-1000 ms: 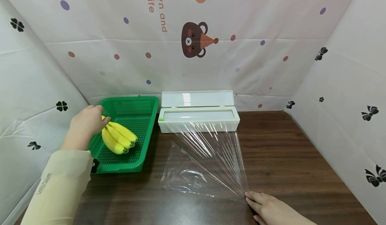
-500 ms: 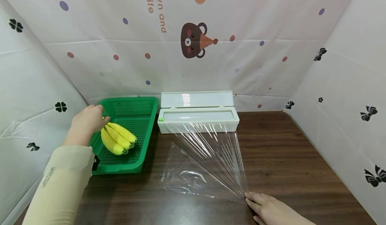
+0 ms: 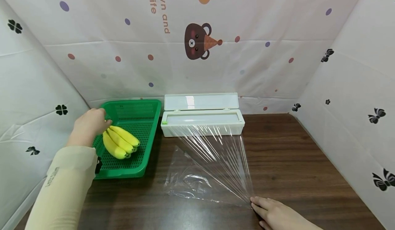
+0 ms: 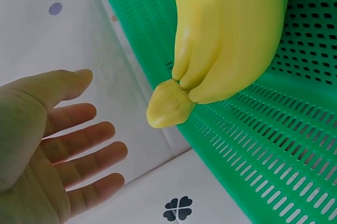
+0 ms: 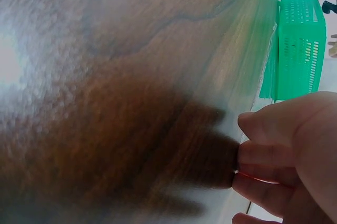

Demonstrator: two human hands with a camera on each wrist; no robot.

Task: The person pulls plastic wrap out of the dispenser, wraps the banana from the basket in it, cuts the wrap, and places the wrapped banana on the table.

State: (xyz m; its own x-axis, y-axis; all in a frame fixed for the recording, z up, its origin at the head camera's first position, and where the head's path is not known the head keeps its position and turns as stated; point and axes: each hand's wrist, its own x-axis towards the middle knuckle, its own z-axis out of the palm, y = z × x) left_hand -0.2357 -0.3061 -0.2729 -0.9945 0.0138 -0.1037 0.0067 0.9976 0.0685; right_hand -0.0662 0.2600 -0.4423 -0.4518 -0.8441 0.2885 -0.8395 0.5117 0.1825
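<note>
In the head view my left hand point(image 3: 91, 125) is at the stem end of a bunch of yellow bananas point(image 3: 120, 142), which lies in a green plastic basket point(image 3: 150, 149). The left wrist view has this hand point(image 4: 52, 150) with fingers extended and apart, a gap between it and the banana stem point(image 4: 169, 104). Clear plastic wrap point(image 3: 216, 168) runs from a white dispenser box point(image 3: 203, 130) toward the front. My right hand point(image 3: 273, 211) pinches the wrap's near right corner, pulling creases toward that point; thumb and fingers meet at its edge in the right wrist view.
Behind the box its lid point(image 3: 201, 101) stands raised against the patterned cloth backdrop point(image 3: 234, 69). Cloth walls also border the dark wooden table point(image 3: 296, 161) on the left and right. The wrap's left part lies loose and wrinkled over the wood.
The left sleeve has shifted slightly up and to the right. Both hands, the bananas and the wrap otherwise keep their places.
</note>
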